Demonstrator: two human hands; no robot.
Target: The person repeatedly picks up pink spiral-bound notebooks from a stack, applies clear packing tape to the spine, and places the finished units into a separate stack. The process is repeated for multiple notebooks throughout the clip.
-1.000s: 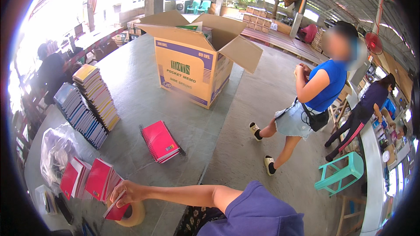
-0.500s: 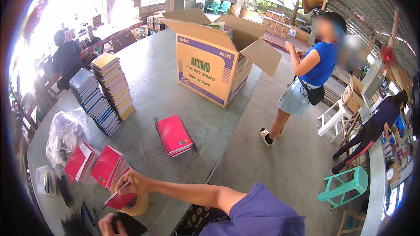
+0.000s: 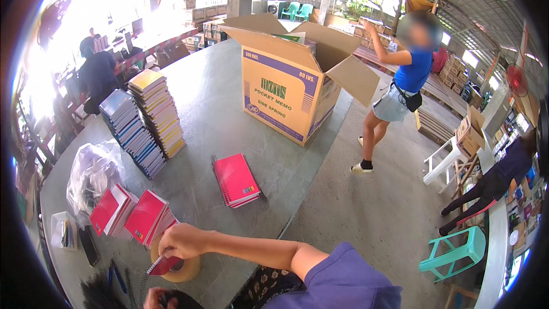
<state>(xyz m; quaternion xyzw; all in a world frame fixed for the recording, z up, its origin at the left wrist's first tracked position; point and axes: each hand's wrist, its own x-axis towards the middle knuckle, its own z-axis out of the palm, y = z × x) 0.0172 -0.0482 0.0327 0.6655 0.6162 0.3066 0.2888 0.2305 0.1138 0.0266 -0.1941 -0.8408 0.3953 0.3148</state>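
Observation:
My right hand (image 3: 186,242) pinches a small red spiral notebook (image 3: 162,265) over a roll of tan tape (image 3: 190,273). At the lower edge my left hand (image 3: 157,298) shows only in part, its fingers curled by something dark that I cannot make out. Two bundles of red notebooks (image 3: 147,217) lean just beyond my right hand. A small pile of red spiral notebooks (image 3: 235,179) lies flat farther right. Black spiral coils (image 3: 100,293) and a blue-handled tool (image 3: 118,277) lie left of my hands.
Tall notebook stacks (image 3: 128,131) and a clear plastic bag (image 3: 91,174) stand on the left. A clear container (image 3: 63,232) sits by the table's left edge. An open carton (image 3: 280,94) stands at the far edge. A person in blue (image 3: 409,77) and a green stool (image 3: 457,252) are right.
The view has shifted a little. My right hand has turned over the notebook, showing its spiral edge and more of the tape roll. The person in blue has raised an arm.

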